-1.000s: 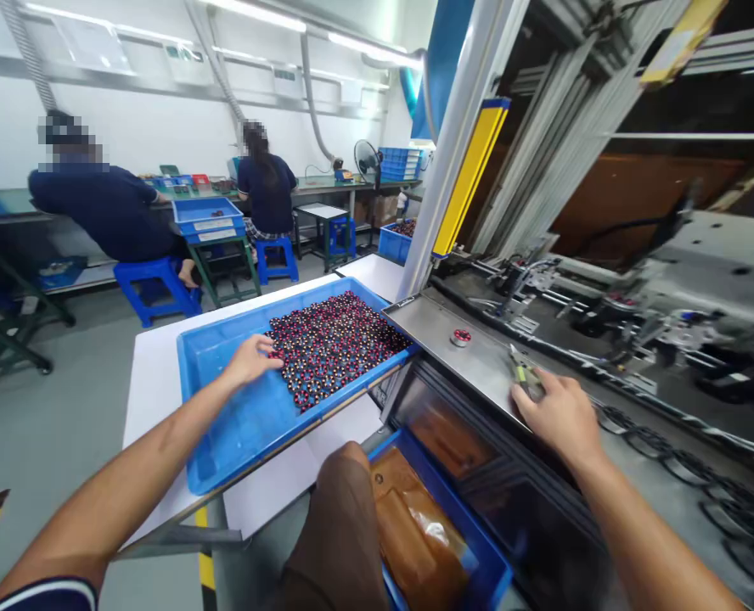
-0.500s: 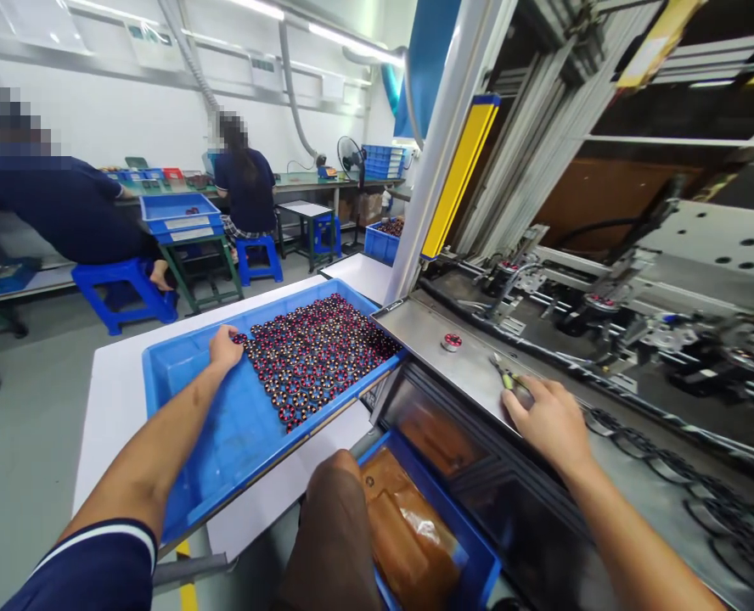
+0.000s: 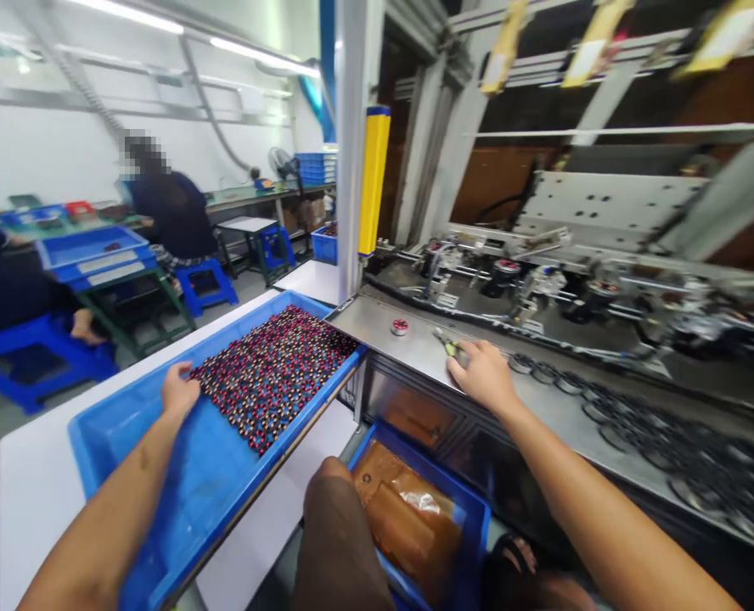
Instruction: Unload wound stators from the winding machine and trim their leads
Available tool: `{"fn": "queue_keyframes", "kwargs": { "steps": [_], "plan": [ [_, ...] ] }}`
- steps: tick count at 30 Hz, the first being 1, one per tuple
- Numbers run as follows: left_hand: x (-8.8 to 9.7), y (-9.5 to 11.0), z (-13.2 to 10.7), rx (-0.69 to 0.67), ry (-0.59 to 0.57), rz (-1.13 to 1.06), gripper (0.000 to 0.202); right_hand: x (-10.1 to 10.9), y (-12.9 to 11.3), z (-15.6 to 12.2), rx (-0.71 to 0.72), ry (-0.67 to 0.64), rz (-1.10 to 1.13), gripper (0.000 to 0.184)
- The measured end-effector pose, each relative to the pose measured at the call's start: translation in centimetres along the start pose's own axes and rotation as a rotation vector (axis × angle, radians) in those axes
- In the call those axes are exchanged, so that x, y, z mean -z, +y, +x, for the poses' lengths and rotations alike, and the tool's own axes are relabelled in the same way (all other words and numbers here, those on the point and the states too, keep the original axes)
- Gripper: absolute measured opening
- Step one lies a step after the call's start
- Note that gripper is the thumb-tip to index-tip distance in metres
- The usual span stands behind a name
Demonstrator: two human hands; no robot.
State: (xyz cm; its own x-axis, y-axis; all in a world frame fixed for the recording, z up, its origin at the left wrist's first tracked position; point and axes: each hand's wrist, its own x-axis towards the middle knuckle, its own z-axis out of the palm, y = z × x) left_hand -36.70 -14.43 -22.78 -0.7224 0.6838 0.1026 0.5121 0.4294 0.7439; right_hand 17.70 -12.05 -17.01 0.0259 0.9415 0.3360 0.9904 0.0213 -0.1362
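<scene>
My left hand [image 3: 179, 390] is inside a blue plastic tray [image 3: 106, 424], its fingers closed on a small round wound motor stator [image 3: 194, 373] at the left edge of the packed rows. Many like stators [image 3: 275, 365], dark with red and copper tones, cover the tray's far and right part. Over the metal ledge of the machine, my right hand [image 3: 484, 373] is closed around the green handles of small pliers [image 3: 448, 344], whose jaws point away to the left. A single red-topped stator [image 3: 399, 327] lies on the ledge left of the pliers, apart from both hands.
Black rings [image 3: 644, 424] are heaped along the ledge at right. Machine fixtures [image 3: 504, 276] stand behind it, beside a yellow upright bar [image 3: 374, 182]. A blue bin [image 3: 479, 526] with brown plastic-wrapped contents sits below. Co-workers sit at a bench at the back left.
The view has swung right, so the scene sits further left. My left hand stays at the edge of the stator rows; my right hand stays on the pliers.
</scene>
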Motion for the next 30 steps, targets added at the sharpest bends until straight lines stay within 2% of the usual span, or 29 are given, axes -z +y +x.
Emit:
{"fn": "queue_keyframes", "kwargs": {
  "steps": [4, 7, 9, 11, 14, 16, 19, 21, 23, 26, 30],
  "plan": [
    [1.3, 4.0, -2.2, -0.141, -0.005, 0.042, 0.038, 0.6, -0.4, -0.5, -0.055, -0.003, 0.055, 0.035],
    [-0.2, 8.9, -4.9, -0.342, -0.094, -0.026, 0.04, 0.8, -0.5, -0.5, -0.08, -0.013, 0.044, 0.031],
    [-2.6, 12.8, -7.3, -0.509, -0.237, -0.116, 0.038, 0.8, -0.5, -0.7, -0.081, -0.022, 0.022, 0.031],
    [-5.9, 17.1, -9.5, -0.632, -0.434, -0.203, 0.033, 0.7, -0.4, -0.9, -0.072, -0.03, 0.007, 0.032],
    [-11.2, 22.8, -11.6, -0.682, -0.686, -0.314, 0.033, 0.8, -0.2, -1.2, -0.047, -0.04, 0.017, 0.032],
    [-14.2, 25.5, -12.2, -0.652, -0.837, -0.365, 0.035, 0.9, -0.1, -1.4, -0.035, -0.042, 0.036, 0.032],
    [-17.0, 27.3, -12.4, -0.59, -1.061, -0.399, 0.037, 0.9, 0.1, -1.5, -0.028, -0.037, 0.064, 0.032],
    [-17.8, 27.6, -12.5, -0.569, -1.175, -0.405, 0.036, 0.8, 0.2, -1.6, -0.025, -0.03, 0.074, 0.031],
    [-18.0, 27.5, -12.8, -0.565, -1.237, -0.414, 0.036, 0.8, 0.3, -1.7, -0.026, -0.017, 0.078, 0.03],
    [-18.1, 27.4, -13.9, -0.59, -1.228, -0.44, 0.034, 0.8, 0.3, -1.9, -0.028, 0.008, 0.083, 0.028],
    [-17.5, 28.1, -15.6, -0.653, -1.11, -0.505, 0.032, 0.6, 0.4, -2.3, -0.025, 0.037, 0.141, 0.027]
  ]
}}
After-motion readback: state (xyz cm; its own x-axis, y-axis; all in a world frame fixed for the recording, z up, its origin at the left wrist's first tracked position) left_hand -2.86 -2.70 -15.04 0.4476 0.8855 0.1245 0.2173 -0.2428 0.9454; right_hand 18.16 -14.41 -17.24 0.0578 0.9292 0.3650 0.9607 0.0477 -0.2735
